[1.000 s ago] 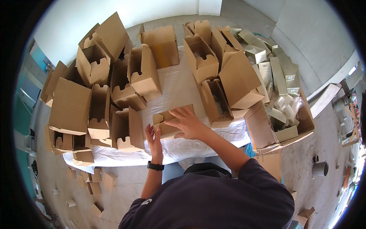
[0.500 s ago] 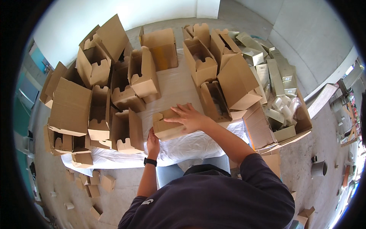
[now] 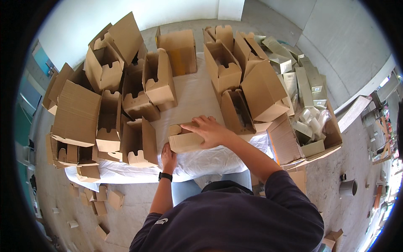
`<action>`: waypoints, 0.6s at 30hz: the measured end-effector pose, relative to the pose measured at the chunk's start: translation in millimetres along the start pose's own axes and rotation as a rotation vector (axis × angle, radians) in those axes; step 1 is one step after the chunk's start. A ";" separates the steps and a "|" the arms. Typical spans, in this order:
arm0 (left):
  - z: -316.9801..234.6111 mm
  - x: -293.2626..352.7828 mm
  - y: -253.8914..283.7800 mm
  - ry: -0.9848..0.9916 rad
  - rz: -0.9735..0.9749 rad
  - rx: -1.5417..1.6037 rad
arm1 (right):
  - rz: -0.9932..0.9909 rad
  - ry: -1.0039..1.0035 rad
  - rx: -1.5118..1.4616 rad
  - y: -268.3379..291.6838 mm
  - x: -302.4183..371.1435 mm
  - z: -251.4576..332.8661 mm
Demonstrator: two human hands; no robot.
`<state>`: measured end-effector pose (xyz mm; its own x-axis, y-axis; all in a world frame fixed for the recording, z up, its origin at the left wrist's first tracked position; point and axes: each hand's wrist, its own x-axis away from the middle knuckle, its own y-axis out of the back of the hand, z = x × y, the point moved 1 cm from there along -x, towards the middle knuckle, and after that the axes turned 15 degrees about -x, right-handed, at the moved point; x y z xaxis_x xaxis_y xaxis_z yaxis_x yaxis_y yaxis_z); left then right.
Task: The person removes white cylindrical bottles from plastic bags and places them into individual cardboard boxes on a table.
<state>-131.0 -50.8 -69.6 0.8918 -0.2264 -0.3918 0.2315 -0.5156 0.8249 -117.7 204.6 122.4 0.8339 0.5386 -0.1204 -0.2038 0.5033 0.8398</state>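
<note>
A small brown cardboard box point(image 3: 186, 143) lies on the white cloth in front of me, with a dark gap showing along its top. My right hand point(image 3: 208, 132) reaches over it from the right, fingers bent over the top edge and gripping there. At the box's near left corner is my left hand point(image 3: 168, 158), its fingers close together and holding against the side. Its thumb is mostly hidden. Just left of that hand stands an open cardboard box point(image 3: 145, 140).
Several open brown boxes point(image 3: 110, 122) crowd the left of the white-covered table point(image 3: 191, 90); more boxes point(image 3: 225, 75) line the right. A large carton point(image 3: 289, 140) at far right holds pale boxes and plastic-wrapped pieces. Small boxes point(image 3: 116, 199) and a grey cylinder point(image 3: 348, 187) are on the floor.
My right hand's fingers have gone from spread flat on the box top to bent over its edge. A dark gap now shows in the top. My left hand stays at the corner.
</note>
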 end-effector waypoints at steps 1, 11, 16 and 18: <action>3.7 1.5 -2.4 -0.011 -0.036 -0.025 | -0.013 -0.025 0.001 -0.1 0.5 6.3; -24.6 -10.0 27.2 0.001 0.039 0.151 | -0.588 -0.540 0.207 -7.8 25.3 24.0; -23.2 -8.5 28.1 0.005 0.063 0.154 | -0.646 -0.604 0.273 -10.4 18.3 17.9; -23.9 -9.6 28.5 0.005 0.063 0.169 | -0.663 -0.643 0.279 -8.8 12.5 13.1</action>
<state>-123.6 -43.6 -32.5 0.9043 -0.2586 -0.3396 0.1073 -0.6322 0.7674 -98.7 198.1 120.4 0.8739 -0.3123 -0.3724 0.4701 0.3485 0.8109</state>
